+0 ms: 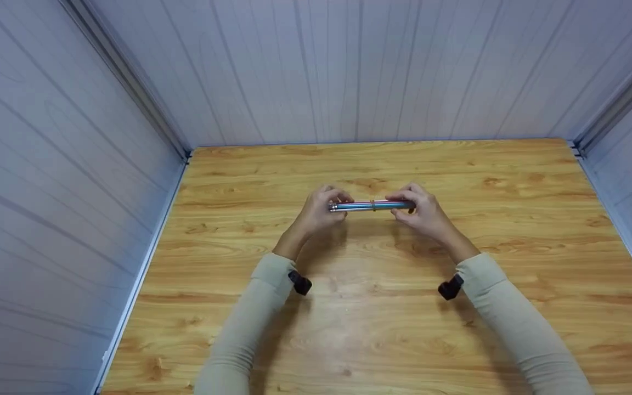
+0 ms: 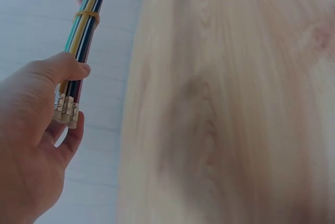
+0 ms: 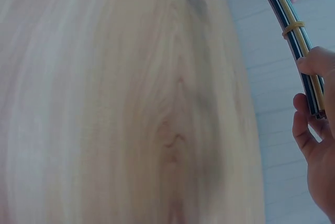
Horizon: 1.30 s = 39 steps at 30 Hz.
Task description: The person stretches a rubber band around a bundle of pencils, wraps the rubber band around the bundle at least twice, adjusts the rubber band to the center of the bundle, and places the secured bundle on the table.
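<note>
A bundle of pencils [image 1: 357, 206] in several colours is held level above the table between both hands. Around its middle runs a yellowish rubber band [image 2: 88, 14]. My left hand [image 1: 319, 211] grips the end with the white erasers [image 2: 67, 114], thumb on one side and fingers on the other. The opposite end is pinched by my right hand [image 1: 420, 211], its thumb lying along the pencils in the right wrist view. That end's tips [image 3: 317, 114] look flat and dark. The fingers partly cover both ends of the bundle.
Beneath the hands spreads a wood-grain table [image 1: 371, 329]. Pale panel walls [image 1: 327, 71] rise at its back and on the left and right. Small black wrist cameras [image 1: 300, 282] sit at both cuffs.
</note>
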### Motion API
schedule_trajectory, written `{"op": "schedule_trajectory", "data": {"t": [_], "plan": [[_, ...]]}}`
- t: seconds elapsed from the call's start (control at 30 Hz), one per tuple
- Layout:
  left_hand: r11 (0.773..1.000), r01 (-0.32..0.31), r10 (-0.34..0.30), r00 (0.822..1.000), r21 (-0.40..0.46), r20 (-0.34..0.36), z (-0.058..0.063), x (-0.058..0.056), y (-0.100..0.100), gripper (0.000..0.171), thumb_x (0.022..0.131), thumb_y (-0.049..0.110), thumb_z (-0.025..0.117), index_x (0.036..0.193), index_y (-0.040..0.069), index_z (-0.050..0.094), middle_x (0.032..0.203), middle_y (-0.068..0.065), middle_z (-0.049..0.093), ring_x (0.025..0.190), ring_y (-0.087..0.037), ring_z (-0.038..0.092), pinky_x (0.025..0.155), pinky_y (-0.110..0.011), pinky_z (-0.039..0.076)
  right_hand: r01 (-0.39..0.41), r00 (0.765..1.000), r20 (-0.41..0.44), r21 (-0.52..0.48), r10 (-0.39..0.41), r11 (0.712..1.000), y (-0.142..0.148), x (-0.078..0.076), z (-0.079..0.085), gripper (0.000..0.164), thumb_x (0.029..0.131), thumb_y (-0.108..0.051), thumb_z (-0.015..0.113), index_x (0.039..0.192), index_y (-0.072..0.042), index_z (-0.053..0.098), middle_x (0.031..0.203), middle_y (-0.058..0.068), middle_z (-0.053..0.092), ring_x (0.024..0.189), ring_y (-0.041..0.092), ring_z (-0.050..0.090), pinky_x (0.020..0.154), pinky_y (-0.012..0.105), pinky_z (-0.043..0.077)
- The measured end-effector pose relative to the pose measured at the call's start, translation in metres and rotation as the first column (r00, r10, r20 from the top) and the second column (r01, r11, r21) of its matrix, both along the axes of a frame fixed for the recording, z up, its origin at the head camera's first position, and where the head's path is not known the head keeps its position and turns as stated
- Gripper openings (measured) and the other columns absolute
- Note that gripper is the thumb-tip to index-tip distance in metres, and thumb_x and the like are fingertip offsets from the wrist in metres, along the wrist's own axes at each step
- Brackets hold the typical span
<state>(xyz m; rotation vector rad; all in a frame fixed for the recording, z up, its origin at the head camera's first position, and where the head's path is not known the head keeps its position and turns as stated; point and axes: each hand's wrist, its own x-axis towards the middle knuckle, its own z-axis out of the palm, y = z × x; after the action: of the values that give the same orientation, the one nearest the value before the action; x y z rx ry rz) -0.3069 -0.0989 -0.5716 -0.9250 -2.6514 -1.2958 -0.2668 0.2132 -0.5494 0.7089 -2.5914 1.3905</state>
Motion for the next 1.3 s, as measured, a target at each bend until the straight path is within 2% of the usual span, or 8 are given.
{"op": "schedule_trajectory", "data": {"t": [0.13,0.2,0.27,0.33,0.5,0.6,1.13,1.3], "plan": [[0.999,-0.011,0.014,0.999,-0.043,0.052,-0.022,-0.008,-0.004,0.022,0.098,0.011,0.084,0.119,0.016,0.082,0.120,-0.004,0.076,0.111,-0.020,0.073,0.100,-0.035,0.061,-0.012,0.999,0.050,0.041,0.010,0.999,-0.002,-0.002,-0.013,0.029,0.103,-0.001,0.079,0.132,-0.001,0.079,0.124,0.023,0.067,0.097,0.031,0.067,0.079,0.017,0.049],[0.996,-0.030,0.039,0.994,-0.083,0.105,-0.008,0.004,-0.001,0.021,0.099,0.006,0.082,0.119,0.013,0.082,0.122,-0.008,0.076,0.113,-0.024,0.073,0.102,-0.039,0.061,-0.003,0.996,0.085,0.069,-0.003,0.998,-0.003,-0.003,-0.019,0.028,0.104,-0.003,0.078,0.132,-0.002,0.079,0.123,0.021,0.067,0.102,0.030,0.066,0.083,0.021,0.050],[0.992,-0.037,0.053,0.989,-0.119,0.135,-0.011,0.006,0.000,0.021,0.100,0.005,0.081,0.120,0.011,0.082,0.124,-0.010,0.076,0.116,-0.027,0.073,0.104,-0.042,0.062,0.009,0.993,0.120,0.097,-0.021,0.995,-0.004,-0.003,-0.024,0.027,0.105,-0.004,0.078,0.132,-0.004,0.080,0.123,0.020,0.067,0.107,0.029,0.067,0.088,0.026,0.052],[0.989,-0.046,0.067,0.988,-0.144,0.142,-0.023,0.003,0.000,0.021,0.101,0.005,0.082,0.121,0.013,0.082,0.123,-0.009,0.076,0.116,-0.026,0.072,0.105,-0.041,0.061,0.018,0.988,0.150,0.122,-0.036,0.992,-0.005,-0.004,-0.028,0.027,0.105,-0.005,0.079,0.132,-0.005,0.080,0.121,0.019,0.066,0.108,0.030,0.065,0.093,0.033,0.051],[0.983,-0.048,0.065,0.994,-0.177,0.092,-0.070,-0.019,-0.004,0.023,0.098,0.014,0.087,0.119,0.023,0.082,0.117,-0.001,0.075,0.111,-0.018,0.071,0.101,-0.038,0.061,0.018,0.977,0.208,0.144,-0.048,0.989,-0.006,-0.006,-0.034,0.027,0.104,-0.006,0.079,0.131,-0.005,0.080,0.123,0.021,0.066,0.116,0.036,0.065,0.103,0.049,0.051],[0.979,-0.044,0.062,0.994,-0.197,0.088,-0.080,-0.023,-0.004,0.023,0.098,0.016,0.088,0.119,0.024,0.083,0.117,-0.001,0.075,0.110,-0.019,0.072,0.102,-0.041,0.062,0.014,0.969,0.240,0.156,-0.052,0.988,-0.006,-0.007,-0.037,0.028,0.105,-0.007,0.079,0.132,-0.005,0.079,0.127,0.022,0.066,0.120,0.038,0.065,0.106,0.052,0.051],[0.974,-0.048,0.081,0.987,-0.222,0.142,-0.077,-0.019,-0.003,0.023,0.100,0.020,0.087,0.122,0.023,0.081,0.119,-0.001,0.075,0.112,-0.021,0.070,0.104,-0.045,0.059,-0.003,0.979,0.198,0.240,-0.045,0.971,-0.004,-0.010,-0.039,0.032,0.102,-0.008,0.078,0.133,-0.004,0.078,0.123,0.024,0.067,0.118,0.043,0.063,0.103,0.061,0.052],[0.975,-0.039,0.074,0.986,-0.221,0.149,-0.079,-0.019,-0.003,0.023,0.099,0.018,0.088,0.121,0.022,0.081,0.118,-0.002,0.075,0.112,-0.022,0.071,0.104,-0.045,0.060,-0.004,0.973,0.226,0.243,-0.053,0.970,-0.004,-0.008,-0.038,0.032,0.103,-0.008,0.079,0.135,-0.004,0.078,0.126,0.025,0.067,0.121,0.043,0.063,0.107,0.063,0.051]]}}
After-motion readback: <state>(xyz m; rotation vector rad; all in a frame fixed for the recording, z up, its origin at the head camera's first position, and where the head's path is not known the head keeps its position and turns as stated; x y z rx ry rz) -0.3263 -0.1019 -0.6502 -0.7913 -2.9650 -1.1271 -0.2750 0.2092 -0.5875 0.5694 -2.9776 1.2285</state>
